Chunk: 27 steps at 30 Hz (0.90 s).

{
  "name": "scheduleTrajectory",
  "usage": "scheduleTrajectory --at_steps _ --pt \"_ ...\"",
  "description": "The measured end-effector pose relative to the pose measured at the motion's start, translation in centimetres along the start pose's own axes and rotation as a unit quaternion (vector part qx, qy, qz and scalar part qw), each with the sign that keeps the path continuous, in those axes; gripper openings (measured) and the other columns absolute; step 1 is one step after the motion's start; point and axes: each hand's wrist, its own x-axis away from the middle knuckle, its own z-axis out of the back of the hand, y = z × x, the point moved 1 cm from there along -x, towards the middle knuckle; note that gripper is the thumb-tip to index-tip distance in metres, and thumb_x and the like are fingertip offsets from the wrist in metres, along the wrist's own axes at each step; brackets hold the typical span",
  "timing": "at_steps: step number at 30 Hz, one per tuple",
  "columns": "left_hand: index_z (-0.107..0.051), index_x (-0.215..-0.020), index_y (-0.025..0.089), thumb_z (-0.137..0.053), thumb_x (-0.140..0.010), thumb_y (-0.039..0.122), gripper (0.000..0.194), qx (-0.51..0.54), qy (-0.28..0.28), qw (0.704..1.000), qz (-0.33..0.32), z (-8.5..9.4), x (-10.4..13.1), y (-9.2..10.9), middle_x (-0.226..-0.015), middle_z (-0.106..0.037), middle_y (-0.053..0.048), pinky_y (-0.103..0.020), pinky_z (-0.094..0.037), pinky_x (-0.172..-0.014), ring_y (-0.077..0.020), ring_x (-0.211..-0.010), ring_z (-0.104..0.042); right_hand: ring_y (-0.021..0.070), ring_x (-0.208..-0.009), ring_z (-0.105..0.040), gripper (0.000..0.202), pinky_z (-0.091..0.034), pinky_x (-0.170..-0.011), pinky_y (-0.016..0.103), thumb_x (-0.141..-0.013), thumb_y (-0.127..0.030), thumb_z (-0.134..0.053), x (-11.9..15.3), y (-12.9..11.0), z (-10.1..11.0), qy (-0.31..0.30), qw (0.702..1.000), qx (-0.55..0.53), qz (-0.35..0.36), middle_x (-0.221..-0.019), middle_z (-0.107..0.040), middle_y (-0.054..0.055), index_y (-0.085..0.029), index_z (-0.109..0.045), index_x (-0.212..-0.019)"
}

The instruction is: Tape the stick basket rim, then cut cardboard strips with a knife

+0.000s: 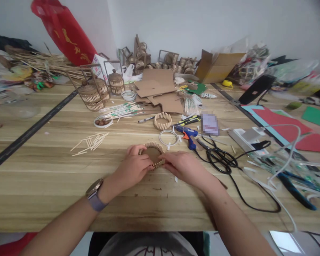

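Note:
A small round basket [152, 154] of short upright wooden sticks around a brown cardboard base stands on the table in front of me. My left hand [135, 161] is closed on its left and near rim. The fingers of my right hand [177, 164] pinch its right rim. Just behind it lies a white ring [168, 137], with a second round stick basket [162, 121] farther back. To the right of the ring rests a blue glue gun [188, 134] with an orange trigger.
Loose short sticks [92, 142] lie at the left, near a dish of brown balls [102, 122]. Scissors [212, 151], a black cable [236, 181], a power strip [246, 140] and pliers [296, 190] occupy the right. Cardboard sheets [157, 85] and finished lidded baskets [90, 94] stand behind.

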Motion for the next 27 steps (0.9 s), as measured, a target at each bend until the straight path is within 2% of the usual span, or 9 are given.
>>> scheduleTrajectory --at_steps 4,10,16,20,23,27 --pt "-0.073 -0.087 0.024 -0.059 -0.095 0.022 0.016 0.007 -0.011 1.000 0.000 0.2 0.0 -0.1 -0.086 -0.072 -0.003 -0.054 -0.033 -0.105 -0.0322 -0.119 -0.049 0.0205 -0.087 -0.068 0.018 -0.039 -0.071 0.028 -0.096 -0.021 -0.057 0.0 0.1 0.0 0.001 1.000 0.000 0.014 -0.095 -0.075 0.006 -0.021 -0.067 -0.111" --pt "-0.072 -0.085 0.024 -0.058 -0.095 0.022 0.017 0.004 -0.030 1.000 -0.003 0.7 0.0 -0.3 -0.092 -0.071 -0.004 -0.056 -0.031 -0.106 -0.0325 -0.120 -0.047 0.0196 -0.085 -0.066 0.015 -0.038 -0.071 0.027 -0.097 -0.020 -0.055 -0.2 -0.2 -0.2 -0.013 1.000 0.010 0.025 -0.091 -0.074 0.007 -0.019 -0.070 -0.100" --pt "-0.073 -0.097 0.023 -0.062 -0.093 0.028 0.013 -0.004 -0.011 1.000 -0.010 0.1 -0.1 0.2 -0.093 -0.073 -0.005 -0.058 -0.031 -0.107 -0.0335 -0.118 -0.047 0.0203 -0.086 -0.066 0.020 -0.037 -0.071 0.028 -0.099 -0.023 -0.050 -0.3 -0.4 -0.6 -0.009 0.999 0.024 0.023 -0.090 -0.074 0.007 -0.019 -0.069 -0.100" --pt "-0.073 -0.086 0.022 -0.062 -0.094 0.027 0.015 -0.010 0.006 1.000 -0.015 -0.6 -0.2 0.3 -0.082 -0.070 -0.005 -0.059 -0.030 -0.109 -0.0327 -0.117 -0.050 0.0201 -0.086 -0.067 0.021 -0.038 -0.072 0.028 -0.099 -0.023 -0.049 -0.2 -0.3 -0.7 -0.006 1.000 0.020 0.022 -0.090 -0.074 0.007 -0.020 -0.070 -0.100" --pt "-0.072 -0.083 0.022 -0.061 -0.094 0.025 0.016 -0.014 0.007 1.000 -0.014 -0.5 -0.2 0.2 -0.078 -0.069 -0.004 -0.060 -0.030 -0.108 -0.0325 -0.116 -0.051 0.0200 -0.085 -0.067 0.019 -0.038 -0.070 0.027 -0.097 -0.023 -0.053 0.0 -0.3 -0.5 0.000 1.000 0.007 0.011 -0.091 -0.075 0.006 -0.021 -0.069 -0.108" --pt "-0.072 -0.087 0.021 -0.063 -0.093 0.025 0.012 -0.002 -0.002 1.000 -0.010 -0.2 -0.1 0.2 -0.081 -0.071 -0.003 -0.060 -0.031 -0.106 -0.0326 -0.115 -0.051 0.0193 -0.080 -0.069 0.031 -0.038 -0.066 0.025 -0.093 -0.022 -0.060 0.3 -0.1 -0.2 0.006 0.999 -0.030 -0.018 -0.093 -0.077 0.004 -0.024 -0.064 -0.123"
